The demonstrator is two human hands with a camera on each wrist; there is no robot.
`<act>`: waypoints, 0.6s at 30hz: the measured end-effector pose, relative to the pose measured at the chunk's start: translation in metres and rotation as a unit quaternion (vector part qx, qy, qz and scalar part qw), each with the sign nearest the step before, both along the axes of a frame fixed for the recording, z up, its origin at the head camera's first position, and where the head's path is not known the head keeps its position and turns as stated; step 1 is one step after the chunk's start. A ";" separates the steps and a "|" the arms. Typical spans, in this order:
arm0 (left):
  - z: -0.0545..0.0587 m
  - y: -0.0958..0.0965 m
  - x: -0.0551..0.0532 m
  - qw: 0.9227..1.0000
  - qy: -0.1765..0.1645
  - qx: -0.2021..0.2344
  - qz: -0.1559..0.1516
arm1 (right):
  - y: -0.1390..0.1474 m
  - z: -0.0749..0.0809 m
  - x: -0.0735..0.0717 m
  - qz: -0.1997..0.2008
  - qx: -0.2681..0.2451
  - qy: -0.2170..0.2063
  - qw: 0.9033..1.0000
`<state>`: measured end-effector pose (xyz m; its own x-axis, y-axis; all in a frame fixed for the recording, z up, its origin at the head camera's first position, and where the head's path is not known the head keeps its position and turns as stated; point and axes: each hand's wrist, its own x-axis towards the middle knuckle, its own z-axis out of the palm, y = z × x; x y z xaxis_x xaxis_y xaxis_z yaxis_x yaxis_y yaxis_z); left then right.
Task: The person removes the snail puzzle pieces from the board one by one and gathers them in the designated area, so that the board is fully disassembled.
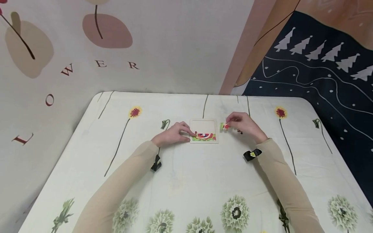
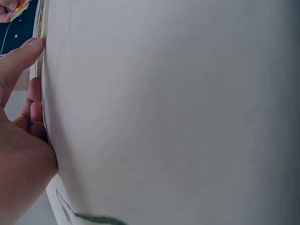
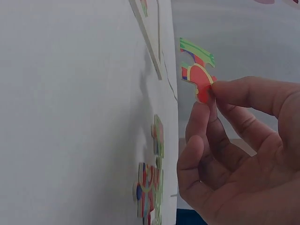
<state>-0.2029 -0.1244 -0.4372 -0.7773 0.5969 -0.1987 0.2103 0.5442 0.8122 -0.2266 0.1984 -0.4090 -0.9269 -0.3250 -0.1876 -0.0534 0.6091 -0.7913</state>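
A square puzzle board [image 1: 203,127] with a pale rim lies flat at the middle of the table. Joined red, green and blue pieces [image 1: 205,137] fill its lower part, while the upper part shows bare backing. My left hand [image 1: 172,134] rests at the board's left side, one finger extended onto it. In the left wrist view, that hand touches the board's edge [image 2: 39,61]. Just right of the board, my right hand [image 1: 243,123] pinches a red and green puzzle piece [image 3: 200,77] between thumb and fingers, raised off the table.
Loose puzzle pieces [image 3: 147,190] lie on the table beneath my right hand, partly hidden by it in the head view. A white flowered cloth [image 1: 186,181] covers the table. Printed fabric [image 1: 180,58] hangs behind it.
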 end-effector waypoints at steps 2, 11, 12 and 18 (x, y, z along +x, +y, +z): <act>0.000 0.000 0.000 1.000 0.000 0.000 0.001 | 0.002 0.001 -0.001 0.002 0.003 0.000 1.000; -0.001 0.000 0.000 1.000 -0.014 -0.003 0.011 | 0.010 0.002 -0.004 0.002 0.039 -0.008 0.999; 0.000 0.000 0.001 1.000 -0.015 -0.004 0.013 | 0.011 0.001 -0.005 0.002 0.044 -0.006 0.999; 0.000 0.000 0.001 1.000 -0.010 -0.001 0.009 | 0.016 -0.003 -0.006 0.001 0.069 -0.003 0.998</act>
<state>-0.2015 -0.1245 -0.4370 -0.7835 0.5827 -0.2161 0.1840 0.5496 0.8149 -0.2323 0.2143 -0.4119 -0.9251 -0.2976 -0.2358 -0.0506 0.7120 -0.7003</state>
